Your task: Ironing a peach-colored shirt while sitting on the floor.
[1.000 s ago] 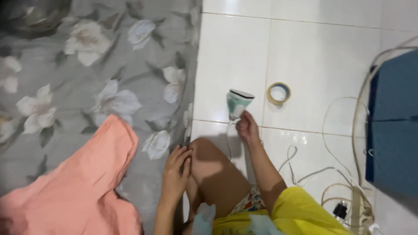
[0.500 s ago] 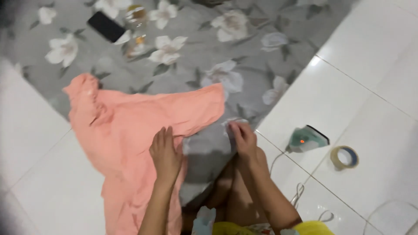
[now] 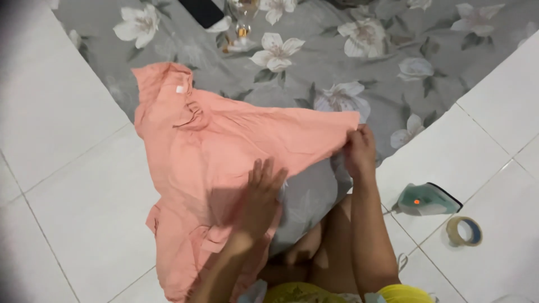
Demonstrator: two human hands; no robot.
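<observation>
White tiled floor (image 3: 73,185) w/ a grey floral sheet (image 3: 314,62) spread over it, head view. Peach garment (image 3: 224,146) lies half on the sheet, half on the tiles, collar end toward top left. Left hand (image 3: 259,196) lies flat on the garment's middle, fingers spread apart, palm down. Right hand (image 3: 359,150) has fingers pinched together on the garment's right corner, at the sheet's edge. Around: small green iron (image 3: 426,200) on the tiles just right of the right forearm, roll of tape (image 3: 464,230) near it, both well apart from the cloth; black phone (image 3: 203,11) and a glass (image 3: 242,14) at the sheet's top edge. Person's bare knee sits under the forearms, hiding the sheet's near corner. Vs. half a sec ago: garment is spread wider, its right edge pulled out farther across the sheet; left hand has opened flat, right hand still on the corner; iron and tape unmoved.
</observation>
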